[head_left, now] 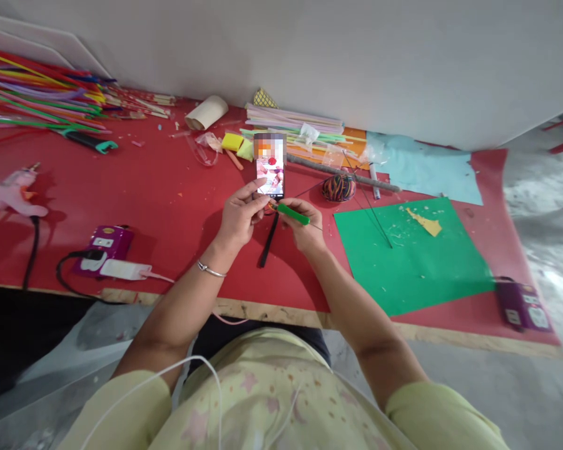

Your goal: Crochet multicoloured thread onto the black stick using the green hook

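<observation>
My right hand [306, 225] is closed around a crochet hook [294, 214] with a thick green handle; its tip points toward my left hand. My left hand [241, 212] pinches a small bit of multicoloured yarn [273, 204] where the two hands meet. Fingers partly cover that yarn, so its shape is unclear. Just beyond my fingertips a phone [271, 181] with a lit screen is propped up. To the right sits a ball of multicoloured yarn [338, 187], with a strand leading toward my hands. A black strap [268, 240] lies below them.
Pipe cleaners [37, 94], a hot glue gun [16, 190] and a purple power box [104, 247] with cables occupy the left. Behind are a cardboard tube [207, 112], paper straws [295, 119] and a stick [342, 170]. A green sheet [417, 269] and another purple box [523, 305] lie right.
</observation>
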Action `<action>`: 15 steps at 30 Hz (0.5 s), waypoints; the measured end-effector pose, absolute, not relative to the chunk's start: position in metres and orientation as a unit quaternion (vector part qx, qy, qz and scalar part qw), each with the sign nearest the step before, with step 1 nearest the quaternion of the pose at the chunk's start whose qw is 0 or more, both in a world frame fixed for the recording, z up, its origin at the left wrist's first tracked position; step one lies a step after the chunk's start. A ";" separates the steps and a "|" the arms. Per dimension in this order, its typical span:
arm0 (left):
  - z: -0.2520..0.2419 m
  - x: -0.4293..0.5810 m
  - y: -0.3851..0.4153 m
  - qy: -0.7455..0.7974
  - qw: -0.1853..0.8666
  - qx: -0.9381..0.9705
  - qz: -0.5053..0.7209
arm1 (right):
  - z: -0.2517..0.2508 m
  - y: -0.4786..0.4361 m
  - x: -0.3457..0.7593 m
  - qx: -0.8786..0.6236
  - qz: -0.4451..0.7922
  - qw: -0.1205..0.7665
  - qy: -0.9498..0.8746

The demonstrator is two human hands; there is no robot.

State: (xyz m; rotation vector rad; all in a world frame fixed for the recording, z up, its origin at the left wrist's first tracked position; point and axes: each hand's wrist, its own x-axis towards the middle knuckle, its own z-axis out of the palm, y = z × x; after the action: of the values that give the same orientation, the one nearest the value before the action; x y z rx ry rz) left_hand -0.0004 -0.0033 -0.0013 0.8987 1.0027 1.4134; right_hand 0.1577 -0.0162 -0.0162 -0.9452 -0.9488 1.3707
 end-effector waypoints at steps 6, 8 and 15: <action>0.000 0.000 -0.004 0.418 0.544 0.396 0.610 | -0.010 -0.019 0.160 -0.402 0.590 0.563 -0.416; 0.002 0.000 -0.004 0.417 0.533 0.404 0.615 | -0.007 -0.021 0.158 -0.398 0.592 0.565 -0.415; 0.003 0.001 -0.005 0.429 0.528 0.406 0.610 | 0.000 -0.020 0.159 -0.357 0.636 0.582 -0.359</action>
State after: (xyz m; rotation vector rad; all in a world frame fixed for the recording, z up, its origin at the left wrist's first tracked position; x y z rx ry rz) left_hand 0.0012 -0.0053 0.0033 0.9699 1.0257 1.4576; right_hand 0.1593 -0.0203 -0.0002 -0.8348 -0.8385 1.4855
